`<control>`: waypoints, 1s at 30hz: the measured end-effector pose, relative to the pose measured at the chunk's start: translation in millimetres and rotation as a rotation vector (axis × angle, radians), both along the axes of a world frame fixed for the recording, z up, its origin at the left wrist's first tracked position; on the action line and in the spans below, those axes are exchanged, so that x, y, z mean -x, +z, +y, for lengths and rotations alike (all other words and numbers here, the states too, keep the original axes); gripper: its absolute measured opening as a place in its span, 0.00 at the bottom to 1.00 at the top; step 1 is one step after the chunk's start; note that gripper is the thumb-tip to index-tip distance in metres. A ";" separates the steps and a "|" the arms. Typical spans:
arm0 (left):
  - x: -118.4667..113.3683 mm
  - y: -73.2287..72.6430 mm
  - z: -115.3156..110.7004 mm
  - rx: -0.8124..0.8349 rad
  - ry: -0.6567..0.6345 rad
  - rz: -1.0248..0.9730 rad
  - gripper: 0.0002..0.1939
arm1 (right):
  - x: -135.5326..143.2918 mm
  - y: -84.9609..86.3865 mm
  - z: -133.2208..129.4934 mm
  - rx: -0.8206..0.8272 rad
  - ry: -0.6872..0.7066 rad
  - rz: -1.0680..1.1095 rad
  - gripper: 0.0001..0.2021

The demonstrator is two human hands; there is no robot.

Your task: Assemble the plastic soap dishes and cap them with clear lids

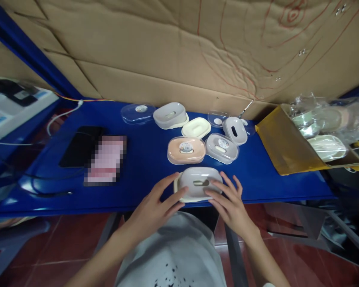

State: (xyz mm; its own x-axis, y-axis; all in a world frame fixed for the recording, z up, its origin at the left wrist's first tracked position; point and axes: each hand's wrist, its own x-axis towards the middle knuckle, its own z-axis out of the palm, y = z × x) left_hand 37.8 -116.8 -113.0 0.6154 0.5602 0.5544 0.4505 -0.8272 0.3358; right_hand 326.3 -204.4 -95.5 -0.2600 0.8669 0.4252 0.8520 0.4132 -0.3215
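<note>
At the front edge of the table, a grey oval soap dish [201,172] with a slot in its floor sits on a cream base [176,185]. The base sticks out at the left and along the front. My left hand [158,199] grips the left side, thumb and fingers at the rim and base. From the right, my right hand [231,203] holds the dish, with some fingers over its inside near the slot. Just behind are a peach soap dish [173,151] and a grey lidded soap dish [230,152], both with round labels on clear covers.
Farther back lie a cream base [196,126], two grey dishes [169,115] [241,135] and clear lids [128,115]. An open carton [275,147] of bagged parts stands right. On the left are a black phone-like item [77,147], a blurred pink item [107,159] and cables. Cardboard [137,48] forms the back.
</note>
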 end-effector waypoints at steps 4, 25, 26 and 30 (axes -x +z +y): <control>0.3 1.8 5.2 -0.042 -0.081 0.056 0.16 | 11.4 -2.2 7.6 0.027 0.069 -0.023 0.18; -6.8 3.9 9.2 -0.039 -0.134 0.138 0.11 | -132.8 11.0 153.7 0.016 -0.454 -0.045 0.22; -6.1 4.7 9.8 -0.035 -0.139 0.141 0.11 | -133.0 11.0 153.2 0.019 -0.459 -0.050 0.22; -2.9 8.9 12.9 -0.023 -0.124 0.145 0.10 | -141.4 15.8 131.7 -0.004 -0.563 -0.135 0.23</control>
